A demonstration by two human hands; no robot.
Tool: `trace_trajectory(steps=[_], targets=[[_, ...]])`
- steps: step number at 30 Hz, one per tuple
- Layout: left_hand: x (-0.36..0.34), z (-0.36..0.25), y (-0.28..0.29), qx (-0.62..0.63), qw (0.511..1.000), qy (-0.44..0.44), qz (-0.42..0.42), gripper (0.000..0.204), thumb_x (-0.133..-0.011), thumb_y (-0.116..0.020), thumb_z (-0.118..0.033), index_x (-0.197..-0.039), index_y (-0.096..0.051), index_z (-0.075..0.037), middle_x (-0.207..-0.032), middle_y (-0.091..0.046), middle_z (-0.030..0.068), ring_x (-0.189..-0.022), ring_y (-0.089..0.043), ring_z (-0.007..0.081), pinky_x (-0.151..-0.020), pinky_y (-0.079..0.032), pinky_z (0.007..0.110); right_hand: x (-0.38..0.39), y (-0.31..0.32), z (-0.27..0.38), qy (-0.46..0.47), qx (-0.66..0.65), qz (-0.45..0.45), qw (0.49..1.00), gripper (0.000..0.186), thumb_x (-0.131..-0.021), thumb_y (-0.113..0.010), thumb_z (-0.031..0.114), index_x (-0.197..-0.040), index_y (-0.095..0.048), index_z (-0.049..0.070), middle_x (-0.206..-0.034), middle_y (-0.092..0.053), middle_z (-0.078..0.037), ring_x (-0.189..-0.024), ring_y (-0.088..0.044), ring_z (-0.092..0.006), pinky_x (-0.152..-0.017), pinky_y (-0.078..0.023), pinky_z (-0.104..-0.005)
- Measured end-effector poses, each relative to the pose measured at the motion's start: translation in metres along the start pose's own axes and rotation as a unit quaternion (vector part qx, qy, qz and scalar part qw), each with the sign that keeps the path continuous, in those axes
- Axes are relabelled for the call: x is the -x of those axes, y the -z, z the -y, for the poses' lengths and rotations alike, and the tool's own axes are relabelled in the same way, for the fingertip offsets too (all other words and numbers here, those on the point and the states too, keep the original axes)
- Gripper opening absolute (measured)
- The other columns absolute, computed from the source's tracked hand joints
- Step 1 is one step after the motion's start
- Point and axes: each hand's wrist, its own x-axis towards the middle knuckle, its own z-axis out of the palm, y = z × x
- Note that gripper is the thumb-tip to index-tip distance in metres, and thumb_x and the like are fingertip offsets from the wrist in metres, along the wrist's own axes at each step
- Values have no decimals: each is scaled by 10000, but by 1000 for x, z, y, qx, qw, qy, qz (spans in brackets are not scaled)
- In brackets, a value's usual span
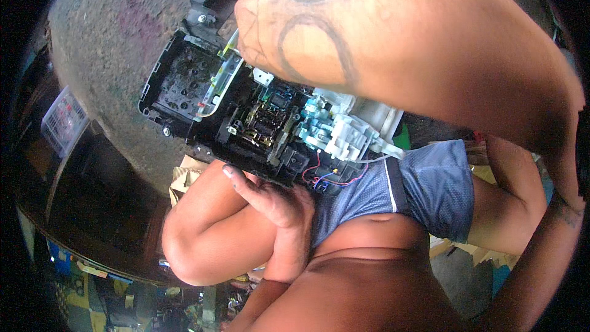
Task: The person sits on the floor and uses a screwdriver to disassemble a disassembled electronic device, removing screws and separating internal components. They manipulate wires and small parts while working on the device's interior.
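Note:
A black printer base, its mechanism exposed, lies tilted over my lap. At its lower edge is my left hand, the thumb stretched out and apart, the palm against the edge; the other fingers are hidden behind the base. White and pale blue plastic gears and housings sit on its right part, with thin red and blue wires hanging below. My right forearm, marked with dark ring-shaped lines, reaches across the top of the base very close to view. The fingers of my right hand do not show.
Rough grey concrete spreads behind the base at the upper left. A dark round-edged surface stands at the left, with a white printed card near its edge. Small clutter lies at the lower left. My bent legs flank the base.

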Motion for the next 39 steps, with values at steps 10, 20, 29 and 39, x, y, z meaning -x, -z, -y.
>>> trace_trajectory(steps=[10, 20, 29, 39], targets=[[1, 0, 3, -20, 999, -8, 24, 614, -1046, -345, -537, -1444, -452, -82, -1404, -547, 82, -1275, -508, 258, -1126, -346, 419, -4, 2, -3, 8, 12, 31, 999, 228, -694, -663, 187, -895, -684, 83, -867, -678, -78, -788, -654, -222, -708, -496, -381], [5, -3, -2, -16, 999, 32, -8, 679, -1029, -343, -585, -1493, -397, -92, -1475, -476, 74, -1325, -453, 260, -1157, -309, 421, -18, 6, -3, 28, 26, 77, 996, 226, -706, -652, 223, -870, -697, 74, -835, -688, -87, -749, -659, -216, -679, -492, -381], [1, -4, -4, -20, 999, 36, 25, 691, -1022, -348, -612, -1482, -411, -101, -1439, -509, 62, -1293, -490, 245, -1133, -344, 411, -13, -8, 6, 60, 132, -1, 989, 174, -747, -620, 262, -699, -712, 122, -647, -633, -46, -621, -622, -214, -589, -412, -376], [-8, 6, 12, -4, 997, 14, 81, 650, -1038, -341, -572, -1451, -436, -79, -1417, -535, 81, -1282, -510, 237, -1126, -359, 395, 24, 48, -18, -65, 22, -70, 995, 210, -795, -657, 237, -919, -708, 76, -789, -664, -65, -731, -645, -214, -706, -458, -351]])
